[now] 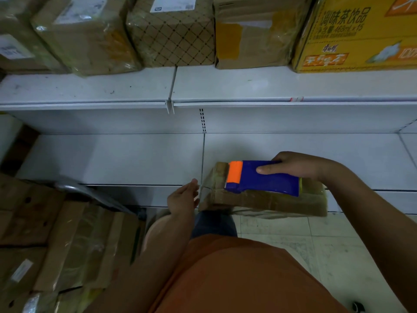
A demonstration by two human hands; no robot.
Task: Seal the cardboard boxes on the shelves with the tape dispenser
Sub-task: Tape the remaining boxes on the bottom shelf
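On the lower white metal shelf (112,159) — flat brown cardboard box (266,199), at its front edge. Your right hand (295,164) grips the blue-and-orange plastic tape dispenser (262,177) atop it; your left hand (182,196) — fingers relaxed — touches the clear tape strip (204,188).

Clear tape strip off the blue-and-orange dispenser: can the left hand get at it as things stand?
Probably yes. The left hand is open right beside the clear tape strip at the end of the small brown cardboard box, with nothing between them. The right hand holds the blue-and-orange tape dispenser on top.

Orange shirt (237,279), dark blue trousers (213,223), bare forearms.
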